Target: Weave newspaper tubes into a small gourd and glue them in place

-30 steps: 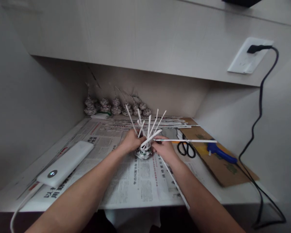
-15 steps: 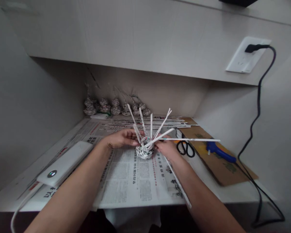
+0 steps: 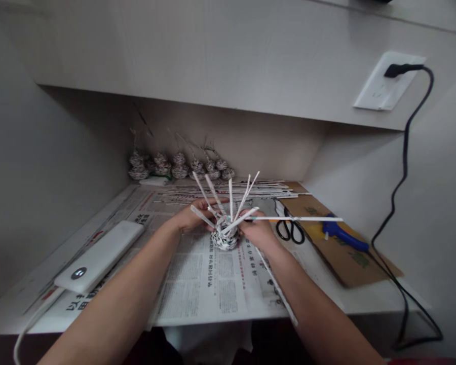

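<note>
A small round woven paper piece [image 3: 225,239] rests over the newspaper in the middle, with several rolled paper strips [image 3: 231,197] fanning up and out of its top. My left hand [image 3: 197,215] is closed around its left side, the fingers partly behind the strips. On the right side my right hand [image 3: 255,229] pinches at the weave and at a strip. One long paper strip [image 3: 307,219] runs from there out to the right. Another strip [image 3: 279,291] trails down under my right wrist toward the table edge. Some fingertips of both hands are hidden.
Several woven gourd shapes [image 3: 179,166] stand along the back wall. Loose paper sticks [image 3: 251,190] lie before them. To the right are black-handled scissors [image 3: 291,232], cardboard [image 3: 349,271] and a blue glue gun [image 3: 344,235] with a cord. A white power bank [image 3: 102,256] lies left.
The strip at the left of the fan has tipped outward to the left, and the upright strips lean slightly further left. My hands stay at the woven piece; the view has shifted a little.
</note>
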Tool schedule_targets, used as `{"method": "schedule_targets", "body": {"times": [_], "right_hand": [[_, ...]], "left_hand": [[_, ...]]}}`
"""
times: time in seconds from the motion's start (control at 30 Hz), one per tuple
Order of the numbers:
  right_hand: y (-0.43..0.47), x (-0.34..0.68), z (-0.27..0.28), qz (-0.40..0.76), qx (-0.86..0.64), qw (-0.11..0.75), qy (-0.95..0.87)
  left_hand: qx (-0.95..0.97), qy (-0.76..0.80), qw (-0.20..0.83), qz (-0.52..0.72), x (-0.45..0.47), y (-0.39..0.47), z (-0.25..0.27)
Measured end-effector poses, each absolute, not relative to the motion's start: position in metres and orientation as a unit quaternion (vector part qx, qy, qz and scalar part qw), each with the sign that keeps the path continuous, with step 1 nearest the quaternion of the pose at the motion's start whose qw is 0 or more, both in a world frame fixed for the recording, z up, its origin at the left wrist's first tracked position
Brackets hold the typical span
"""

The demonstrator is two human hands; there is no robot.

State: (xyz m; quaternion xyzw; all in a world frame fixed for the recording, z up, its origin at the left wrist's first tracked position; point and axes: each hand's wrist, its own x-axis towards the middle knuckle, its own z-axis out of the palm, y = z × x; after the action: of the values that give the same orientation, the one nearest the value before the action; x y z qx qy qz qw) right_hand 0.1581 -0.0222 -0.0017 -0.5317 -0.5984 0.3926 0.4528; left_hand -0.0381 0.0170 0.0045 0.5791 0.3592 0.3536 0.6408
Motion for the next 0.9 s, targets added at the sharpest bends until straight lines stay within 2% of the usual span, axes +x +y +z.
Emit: {"method": "schedule_targets", "body": {"times": [0.33,0.67,0.9], "right_hand": [[-0.021,0.159,-0.005,0.389,-0.519,0.451,-0.613],[-0.029,0.153,0.003,0.398,-0.515,0.458,-0.605],[-0.029,0.153,-0.002,0.423,-0.484,0.475,-0.601]], "left_hand": [[0.625,0.363,0.625,0.294,-0.043,0.012,0.016],[0.655,0.393,0.553,0.334,-0.032,0.012,0.015],[0.646,0.399,0.55,0.347,-0.025,0.007,0.016]]}}
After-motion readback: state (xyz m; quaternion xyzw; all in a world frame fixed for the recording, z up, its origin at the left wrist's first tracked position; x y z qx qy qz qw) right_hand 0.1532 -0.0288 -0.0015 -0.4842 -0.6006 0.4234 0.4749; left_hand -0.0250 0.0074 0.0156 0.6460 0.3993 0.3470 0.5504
